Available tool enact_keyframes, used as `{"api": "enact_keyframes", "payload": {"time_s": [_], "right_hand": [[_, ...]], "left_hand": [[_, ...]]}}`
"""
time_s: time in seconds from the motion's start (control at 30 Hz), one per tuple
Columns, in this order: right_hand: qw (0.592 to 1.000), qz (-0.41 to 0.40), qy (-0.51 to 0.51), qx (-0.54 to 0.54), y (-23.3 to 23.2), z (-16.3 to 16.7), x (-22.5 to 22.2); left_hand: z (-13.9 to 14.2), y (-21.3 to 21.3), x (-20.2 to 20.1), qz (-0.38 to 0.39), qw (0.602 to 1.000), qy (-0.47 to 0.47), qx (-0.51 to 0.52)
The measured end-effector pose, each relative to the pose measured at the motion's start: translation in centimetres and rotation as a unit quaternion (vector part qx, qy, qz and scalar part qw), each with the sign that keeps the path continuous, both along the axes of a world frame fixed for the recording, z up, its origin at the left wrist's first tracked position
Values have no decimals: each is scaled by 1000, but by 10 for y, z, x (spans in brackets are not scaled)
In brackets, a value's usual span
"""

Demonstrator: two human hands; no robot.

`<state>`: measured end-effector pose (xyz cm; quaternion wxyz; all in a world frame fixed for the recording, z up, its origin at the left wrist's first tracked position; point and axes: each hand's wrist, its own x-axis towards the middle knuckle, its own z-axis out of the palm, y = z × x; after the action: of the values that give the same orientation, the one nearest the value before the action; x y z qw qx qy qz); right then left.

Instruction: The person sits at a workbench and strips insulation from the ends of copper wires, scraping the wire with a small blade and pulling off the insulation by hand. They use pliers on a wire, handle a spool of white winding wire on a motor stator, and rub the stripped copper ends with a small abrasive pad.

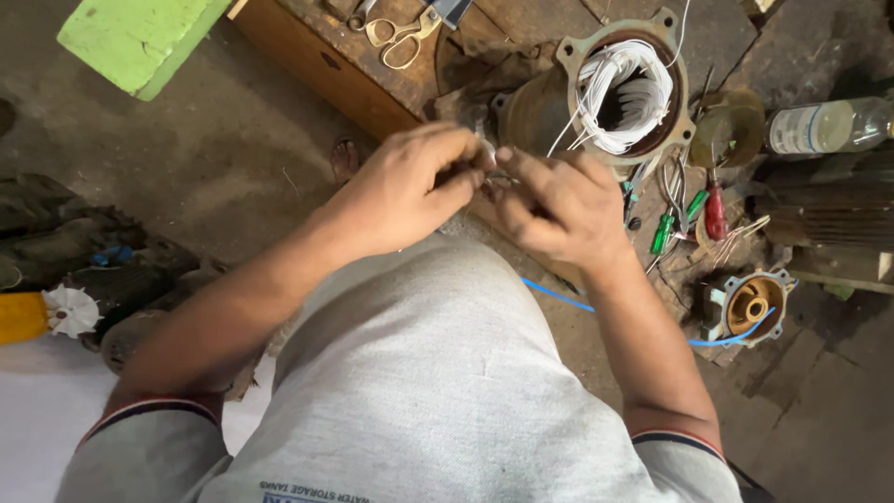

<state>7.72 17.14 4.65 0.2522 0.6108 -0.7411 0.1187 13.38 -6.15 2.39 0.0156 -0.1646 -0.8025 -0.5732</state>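
My left hand (410, 186) and my right hand (559, 205) meet in front of my chest, fingertips pinched together on thin white wire ends (492, 160). The wires run up to a round motor stator (626, 88) wound with white sleeved wires, which lies on its side just beyond my hands. What exactly sits between my fingertips is too small to see clearly.
Brass-handled scissors (402, 37) lie on a wooden bench (326, 61) at the top. Green (663, 233) and red (715, 210) screwdrivers, pliers, a plastic bottle (824, 126), a motor end cover (750, 305), a blue wire (559, 295) and a white fan (71, 310) lie around.
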Motion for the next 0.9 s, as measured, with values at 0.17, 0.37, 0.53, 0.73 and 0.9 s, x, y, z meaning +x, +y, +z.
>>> {"api": "enact_keyframes", "payload": {"time_s": [0.17, 0.37, 0.53, 0.73, 0.9], "right_hand": [[989, -36, -142, 15, 0, 0, 0], [999, -50, -10, 17, -9, -13, 4], [999, 9, 39, 0, -9, -8, 6], [948, -158, -259, -99, -18, 15, 8], [892, -282, -352, 13, -38, 26, -7]], "left_hand": [[1, 0, 2, -9, 997, -73, 3], [2, -5, 1, -21, 981, -189, 37], [-7, 2, 6, 6, 1000, 26, -16], [-9, 16, 27, 33, 993, 93, -66], [-11, 21, 25, 98, 948, 259, -160]]}}
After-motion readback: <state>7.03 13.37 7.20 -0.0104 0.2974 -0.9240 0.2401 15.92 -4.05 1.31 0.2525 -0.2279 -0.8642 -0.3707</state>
